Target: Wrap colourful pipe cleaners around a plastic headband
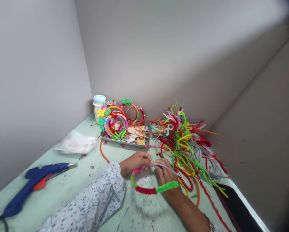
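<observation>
A partly wrapped headband point(145, 190) curves between my hands, with fuzzy pink, light green, dark red and bright green sections. Its bare grey end point(167, 168) runs off to the right across my right hand. The fingers of my left hand point(137, 162) are closed around the band by the pink section. My right hand point(167, 177) pinches close beside the left fingertips at the grey stretch. What exactly lies between those fingertips is too small to make out. The bright green end stands out in front of my right wrist.
At the left lies a blue glue gun point(38, 174), with a crumpled plastic bag point(77, 143) behind it. A metal tray point(125, 141) holds shell-like pieces and finished headbands point(115, 124). A white jar point(96, 112) stands behind. Tangled pipe cleaners point(183, 141) and a dark phone-like object point(238, 209) lie right.
</observation>
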{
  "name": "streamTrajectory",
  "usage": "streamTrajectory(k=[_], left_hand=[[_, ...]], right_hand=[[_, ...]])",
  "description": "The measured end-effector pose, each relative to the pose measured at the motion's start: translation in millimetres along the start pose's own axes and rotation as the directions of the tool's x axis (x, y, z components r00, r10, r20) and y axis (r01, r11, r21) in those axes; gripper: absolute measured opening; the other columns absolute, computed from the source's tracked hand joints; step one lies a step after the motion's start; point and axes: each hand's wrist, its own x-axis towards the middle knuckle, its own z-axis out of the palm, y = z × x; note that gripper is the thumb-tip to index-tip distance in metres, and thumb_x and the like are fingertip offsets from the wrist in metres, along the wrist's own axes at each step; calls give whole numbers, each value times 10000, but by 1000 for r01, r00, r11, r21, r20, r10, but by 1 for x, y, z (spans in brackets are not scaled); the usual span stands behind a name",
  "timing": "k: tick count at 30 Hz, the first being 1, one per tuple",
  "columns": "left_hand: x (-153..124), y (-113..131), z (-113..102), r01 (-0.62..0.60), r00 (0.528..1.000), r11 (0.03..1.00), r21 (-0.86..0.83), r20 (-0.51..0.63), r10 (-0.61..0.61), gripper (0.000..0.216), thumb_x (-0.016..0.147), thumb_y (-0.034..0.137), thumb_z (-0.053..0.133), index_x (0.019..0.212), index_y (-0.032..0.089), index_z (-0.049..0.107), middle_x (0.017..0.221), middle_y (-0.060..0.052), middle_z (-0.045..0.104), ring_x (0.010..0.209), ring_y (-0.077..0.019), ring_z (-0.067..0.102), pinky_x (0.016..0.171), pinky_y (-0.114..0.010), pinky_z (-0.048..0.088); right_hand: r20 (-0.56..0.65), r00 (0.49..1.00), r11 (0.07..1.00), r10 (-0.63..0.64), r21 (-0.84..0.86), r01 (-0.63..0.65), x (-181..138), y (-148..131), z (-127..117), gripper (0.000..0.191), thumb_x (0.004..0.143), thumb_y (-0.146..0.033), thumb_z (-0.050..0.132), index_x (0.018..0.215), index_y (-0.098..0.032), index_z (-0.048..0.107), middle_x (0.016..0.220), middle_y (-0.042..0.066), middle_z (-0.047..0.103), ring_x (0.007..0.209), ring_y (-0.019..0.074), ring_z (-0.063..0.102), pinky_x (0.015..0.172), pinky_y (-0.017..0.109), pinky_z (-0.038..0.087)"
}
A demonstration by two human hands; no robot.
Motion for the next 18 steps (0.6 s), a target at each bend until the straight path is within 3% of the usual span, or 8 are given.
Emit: streamTrajectory(k=[10,18], left_hand=[[-1,2,1,-24,999,1000,-12,27,24,224,669,328,632,666,134,520,484,42,496,353,-53,360,371,-200,264],[-1,2,2,-14,1000,1000,-1,4,14,259,669,360,640,649,139,506,497,40,499,364,-50,367,377,-197,278]], right_hand=[[-8,1000,1000,9,-5,-9,-1,3,0,189,908,-170,352,942,-210,534,896,60,539,868,188,538,777,357,463],[-4,994,994,107,18,-107,1,-3,-3,174,897,-177,377,920,-215,546,903,56,574,899,197,545,814,356,459]])
